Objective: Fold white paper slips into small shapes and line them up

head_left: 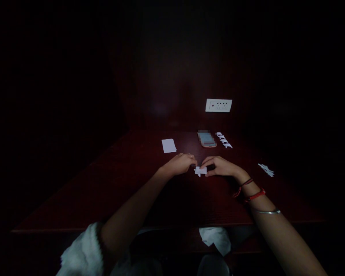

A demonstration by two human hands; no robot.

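Paper (201, 171): below frame centre, long axis sideways.
Right hand (222, 166): nearer; paper clamped by fingers.
Left hand (181, 164): paper rightward; finger closure indiscernible.

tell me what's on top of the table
Between left hand and right hand, a small white paper; farther back, a paper rectangle, phone and row of pointed papers; rightward, narrow paper pieces. Anything beneath them on the table is covered.

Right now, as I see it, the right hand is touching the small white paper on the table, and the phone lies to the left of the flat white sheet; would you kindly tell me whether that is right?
Not quite: in the head view, the phone lies to the right of the flat white sheet. The right hand is indeed touching the small white paper on the table.
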